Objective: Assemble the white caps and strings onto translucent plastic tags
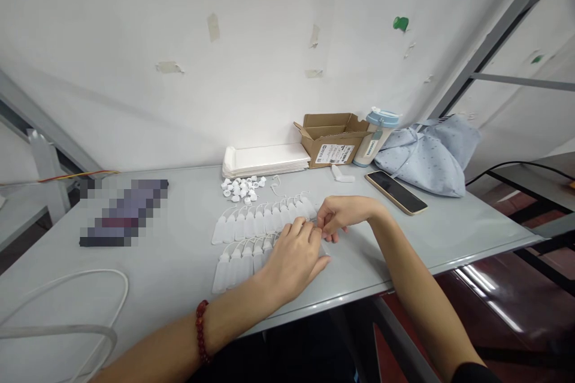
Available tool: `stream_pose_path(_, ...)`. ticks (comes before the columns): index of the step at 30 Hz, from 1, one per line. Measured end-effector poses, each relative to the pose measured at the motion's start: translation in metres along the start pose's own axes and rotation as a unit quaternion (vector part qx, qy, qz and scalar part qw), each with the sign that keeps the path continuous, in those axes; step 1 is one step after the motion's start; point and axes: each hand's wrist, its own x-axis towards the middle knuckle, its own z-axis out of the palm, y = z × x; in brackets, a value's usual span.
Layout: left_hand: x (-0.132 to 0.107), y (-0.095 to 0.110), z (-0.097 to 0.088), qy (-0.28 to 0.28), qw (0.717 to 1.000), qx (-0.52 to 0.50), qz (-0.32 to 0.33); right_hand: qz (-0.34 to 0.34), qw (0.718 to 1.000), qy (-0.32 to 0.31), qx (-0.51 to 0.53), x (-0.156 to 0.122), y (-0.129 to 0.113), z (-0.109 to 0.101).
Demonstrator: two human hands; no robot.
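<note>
Two rows of small translucent white bottles [263, 219] lie side by side on the grey table [179, 263]. My left hand [294, 260] rests over the right end of the near row [240, 260], fingers curled down on a bottle that is mostly hidden. My right hand [339, 215] sits at the right end of the far row, fingers pinched together close to the left hand's fingertips. What they pinch is too small to make out. A pile of small white caps [240, 188] lies behind the rows.
A stack of white trays [266, 160], an open cardboard box [333, 139], a blue-lidded cup [376, 136] and a light blue cloth bag [429, 155] line the wall. A phone [396, 192] lies at the right, a blurred dark object [123, 210] at the left, white tubing [67, 305] near the front-left edge.
</note>
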Motion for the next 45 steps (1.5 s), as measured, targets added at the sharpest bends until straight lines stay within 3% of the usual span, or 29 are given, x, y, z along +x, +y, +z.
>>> stream_pose_path(9, -0.001, 0.002, 0.000, -0.015, 1.000, 0.010, -0.006, 0.012, 1.000, -0.002, 0.012, -0.001, 0.002, -0.002)
stream_pose_path(14, 0.002, -0.014, -0.012, 0.042, 0.999, -0.015, -0.022, -0.008, 0.997, 0.061, 0.049, -0.009, 0.014, -0.013)
stream_pose_path(17, 0.010, -0.048, -0.028, 0.090, 0.994, -0.005, -0.067, -0.016, 0.982, 0.171, 0.077, -0.008, 0.029, -0.023)
stream_pose_path(19, 0.020, -0.077, -0.035, 0.104, 0.989, 0.005, -0.104, -0.020, 0.952, 0.300, 0.063, -0.004, 0.042, -0.031)
stream_pose_path(20, 0.026, -0.092, -0.036, 0.088, 0.989, 0.005, -0.117, 0.001, 0.927, 0.373, 0.027, -0.002, 0.049, -0.034)
stream_pose_path(22, 0.038, -0.116, -0.033, 0.036, 0.991, -0.005, -0.127, 0.103, 0.849, 0.506, -0.112, 0.003, 0.062, -0.041)
stream_pose_path(23, 0.043, -0.125, -0.029, 0.014, 0.993, -0.013, -0.119, 0.131, 0.827, 0.529, -0.140, 0.005, 0.067, -0.043)
stream_pose_path(25, 0.052, -0.138, -0.020, 0.000, 0.994, -0.015, -0.112, 0.160, 0.811, 0.536, -0.170, 0.008, 0.076, -0.046)
stream_pose_path(28, 0.058, -0.145, -0.009, 0.000, 0.993, -0.014, -0.114, 0.182, 0.813, 0.519, -0.193, 0.008, 0.081, -0.045)
stream_pose_path(33, 0.054, -0.147, -0.017, 0.033, 0.988, -0.005, -0.148, 0.213, 0.810, 0.500, -0.219, 0.009, 0.079, -0.041)
stream_pose_path(41, 0.025, -0.114, -0.050, 0.113, 0.952, -0.140, -0.247, 0.238, 0.820, 0.475, -0.213, 0.010, 0.075, -0.036)
stream_pose_path(45, 0.015, -0.101, -0.052, 0.138, 0.920, -0.241, -0.276, 0.174, 0.846, 0.462, -0.200, 0.007, 0.059, -0.033)
